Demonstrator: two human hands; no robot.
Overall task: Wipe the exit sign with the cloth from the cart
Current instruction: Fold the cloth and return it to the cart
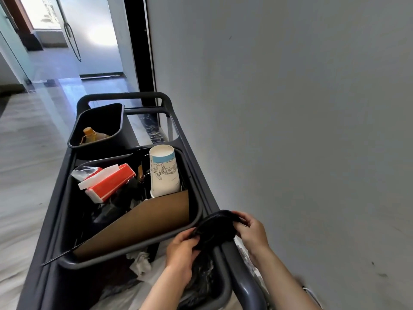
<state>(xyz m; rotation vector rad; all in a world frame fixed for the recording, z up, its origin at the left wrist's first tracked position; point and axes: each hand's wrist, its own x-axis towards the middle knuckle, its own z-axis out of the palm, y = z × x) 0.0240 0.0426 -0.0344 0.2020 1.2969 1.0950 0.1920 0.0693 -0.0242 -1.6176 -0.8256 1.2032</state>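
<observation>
The dark cloth (215, 229) drapes limp over the cart (225, 249) rail at its near right corner; it looks light, soft and easily bunched. The left hand (182, 247) and right hand (251, 231) pinch opposite edges in their fingers. The wall (290, 108) crowds the right; the exit sign is seemingly out of view.

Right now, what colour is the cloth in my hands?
Black, or very dark; the cloth shows only in the head view.

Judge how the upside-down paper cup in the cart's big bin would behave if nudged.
The paper cup looks light and tall, so a nudge would probably tip it. It stands inverted on its wide rim, which helps a little. The cardboard sheet beside it may stop it sliding far.
</observation>
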